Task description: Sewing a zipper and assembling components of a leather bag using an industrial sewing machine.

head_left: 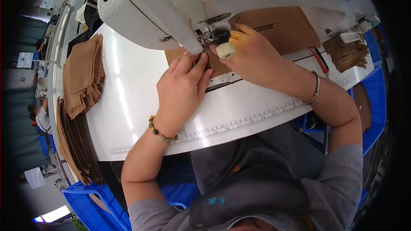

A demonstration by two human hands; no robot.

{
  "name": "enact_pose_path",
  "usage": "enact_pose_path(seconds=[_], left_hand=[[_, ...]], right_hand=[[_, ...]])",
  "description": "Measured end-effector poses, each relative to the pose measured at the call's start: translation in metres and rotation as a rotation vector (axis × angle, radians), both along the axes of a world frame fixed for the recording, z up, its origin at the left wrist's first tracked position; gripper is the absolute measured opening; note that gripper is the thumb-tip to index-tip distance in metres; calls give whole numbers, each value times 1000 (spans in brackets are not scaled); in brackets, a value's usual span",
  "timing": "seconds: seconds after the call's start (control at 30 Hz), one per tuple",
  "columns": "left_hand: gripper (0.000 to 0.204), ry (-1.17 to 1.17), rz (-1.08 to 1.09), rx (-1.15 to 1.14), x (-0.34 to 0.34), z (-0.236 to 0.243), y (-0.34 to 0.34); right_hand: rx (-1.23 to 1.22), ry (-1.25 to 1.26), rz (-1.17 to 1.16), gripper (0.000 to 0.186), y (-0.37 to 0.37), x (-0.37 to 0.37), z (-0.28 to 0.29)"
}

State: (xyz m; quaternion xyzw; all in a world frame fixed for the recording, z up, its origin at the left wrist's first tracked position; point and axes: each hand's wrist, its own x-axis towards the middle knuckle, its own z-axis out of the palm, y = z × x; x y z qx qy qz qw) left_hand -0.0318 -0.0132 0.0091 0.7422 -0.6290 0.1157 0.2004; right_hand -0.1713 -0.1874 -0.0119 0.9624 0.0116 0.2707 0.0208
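My left hand (182,87) lies flat on a brown leather piece (280,28), fingertips pressed against it just in front of the white sewing machine's (145,4) needle area. My right hand (250,51) rests on the same piece to the right of the presser foot, fingers curled beside a small cream knob (225,50). The leather runs under the machine head and out to the right. The needle itself is hidden behind the machine and my fingers.
A stack of brown cut pieces (83,75) sits at the table's left, with darker pieces (75,145) hanging over the edge. More brown pieces (349,53) and a red-handled tool (319,60) lie at the right. Blue bins (92,201) stand below. The white table (128,102) has a ruler strip along its front.
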Motion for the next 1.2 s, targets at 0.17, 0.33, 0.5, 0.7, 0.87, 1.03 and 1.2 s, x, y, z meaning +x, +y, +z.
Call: enact_pose_path(seconds=[0.17,0.33,0.5,0.7,0.87,1.03,1.2], left_hand=[[25,-1,-3,4,1,1,-1],[24,0,-6,5,1,1,-1],[26,-63,-2,22,3,1,-1],[20,-187,69,12,1,5,1],[26,-258,193,56,5,3,4],[33,-230,162,34,22,-1,5],[36,-139,70,-1,30,1,19]], right_hand=[[-22,-13,5,32,-1,2,-1],[-21,-6,10,33,-1,1,0],[-37,-3,12,35,-1,1,0],[56,90,28,33,6,1,14],[-30,503,11,34,30,-10,39],[327,401,141,20,16,-11,46],[228,122,137,43,4,-14,29]])
